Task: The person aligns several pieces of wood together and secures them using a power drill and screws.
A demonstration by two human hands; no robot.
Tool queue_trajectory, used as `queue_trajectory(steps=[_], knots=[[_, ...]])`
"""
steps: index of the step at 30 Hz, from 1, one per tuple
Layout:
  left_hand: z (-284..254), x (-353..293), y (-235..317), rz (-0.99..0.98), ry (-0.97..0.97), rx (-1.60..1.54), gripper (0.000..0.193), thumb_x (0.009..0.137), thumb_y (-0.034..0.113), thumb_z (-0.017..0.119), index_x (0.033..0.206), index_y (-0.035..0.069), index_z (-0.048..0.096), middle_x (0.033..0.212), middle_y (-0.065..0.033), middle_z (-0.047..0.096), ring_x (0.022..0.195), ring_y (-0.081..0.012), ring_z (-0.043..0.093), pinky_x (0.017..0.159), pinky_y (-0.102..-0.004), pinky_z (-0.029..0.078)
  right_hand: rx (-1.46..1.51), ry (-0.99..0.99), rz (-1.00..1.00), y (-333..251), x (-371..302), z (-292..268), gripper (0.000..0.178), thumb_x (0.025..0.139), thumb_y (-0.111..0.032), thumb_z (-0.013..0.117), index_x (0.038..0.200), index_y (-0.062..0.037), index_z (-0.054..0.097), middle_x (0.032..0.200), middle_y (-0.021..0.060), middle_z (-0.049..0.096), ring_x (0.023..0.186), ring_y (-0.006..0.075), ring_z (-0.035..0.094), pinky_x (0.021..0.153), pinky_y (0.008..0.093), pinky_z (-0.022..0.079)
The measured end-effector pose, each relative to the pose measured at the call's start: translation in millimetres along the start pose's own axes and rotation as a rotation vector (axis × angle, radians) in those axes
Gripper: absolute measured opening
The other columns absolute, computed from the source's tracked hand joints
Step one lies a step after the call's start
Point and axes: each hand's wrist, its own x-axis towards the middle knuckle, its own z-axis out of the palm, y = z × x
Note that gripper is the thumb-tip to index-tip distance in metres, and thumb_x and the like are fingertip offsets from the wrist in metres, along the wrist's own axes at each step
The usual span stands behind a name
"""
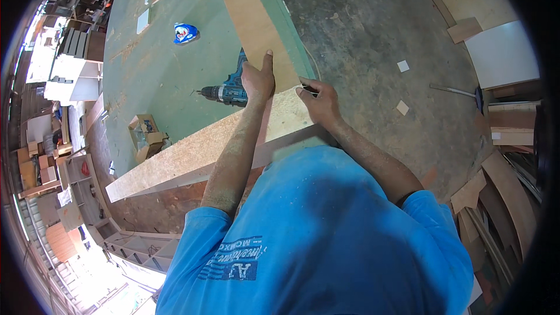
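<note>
A long brown board strip [254, 20] lies over the green tabletop, its near end meeting a pale wooden panel [287, 118]. My left hand [258, 79] is closed around the strip's left edge, thumb stretched along its top. At the strip's near right corner, the fingers of my right hand [321, 102] are bent together in a pinch. What lies between those fingertips is too small to make out. A teal and black cordless drill [233, 92] rests on its side just left of my left hand, its bit pointing left. The pale panel continues leftward as a long arm with a rough top edge.
On the green table [204, 0] are a blue packet [185, 33], an open cardboard box [146, 137] and white offcuts [143, 21]. The concrete floor [361, 41] at the right carries small square pieces [402, 108] and a long-handled tool [455, 90]. Boards [501, 52] lean along the far right.
</note>
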Motion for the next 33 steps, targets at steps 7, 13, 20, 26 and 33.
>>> queue_trajectory(steps=[7,13,20,26,33], knots=[[-5.0,-7.5,16.9,-0.082,-0.001,0.115,0.075,0.094,0.059,0.068,0.115,-0.012,0.056,0.113,-0.0339,0.07,0.112,-0.0459,0.069,0.096,-0.0511,0.053,-0.022,-0.057,0.145,-18.1,22.2,-1.1,0.038,0.093,-0.032,0.075,0.112,0.0008,0.077,0.087,0.014,0.076,0.081,0.0209,0.072,0.077,0.0358,0.055],[-5.2,-11.2,19.7,-0.066,0.031,0.094,0.07,0.096,0.055,0.069,0.114,-0.011,0.055,0.11,-0.0336,0.07,0.108,-0.0469,0.07,0.095,-0.0515,0.054,-0.061,-0.053,0.077,-10.9,26.8,1.0,0.035,0.094,-0.029,0.074,0.112,0.0013,0.077,0.087,0.0143,0.076,0.079,0.0199,0.071,0.074,0.036,0.054],[-5.2,-12.7,22.9,-0.071,0.032,0.08,0.067,0.097,0.053,0.069,0.111,-0.011,0.056,0.107,-0.0337,0.071,0.104,-0.0478,0.07,0.092,-0.0514,0.054,-0.027,-0.026,0.102,-6.6,23.4,2.6,0.037,0.095,-0.027,0.074,0.116,0.0029,0.076,0.091,0.0161,0.077,0.086,0.0193,0.073,0.08,0.034,0.056],[-6.0,-13.5,24.4,-0.092,-0.031,0.132,0.067,0.097,0.053,0.069,0.111,-0.011,0.055,0.107,-0.034,0.07,0.106,-0.048,0.07,0.092,-0.052,0.054,0.007,-0.006,0.108,-13.8,5.5,-0.9,0.045,0.095,-0.028,0.076,0.127,0.0038,0.07,0.107,0.0188,0.076,0.095,0.021,0.074,0.085,0.0344,0.057],[-6.1,-13.1,24.0,-0.073,-0.049,0.093,0.067,0.099,0.052,0.067,0.121,-0.01,0.056,0.115,-0.0338,0.069,0.111,-0.0471,0.068,0.096,-0.0512,0.052,0.069,-0.039,0.101,-13.2,1.4,-6.4,0.043,0.096,-0.024,0.075,0.127,0.0047,0.069,0.116,0.0221,0.074,0.104,0.0269,0.074,0.089,0.037,0.057]])
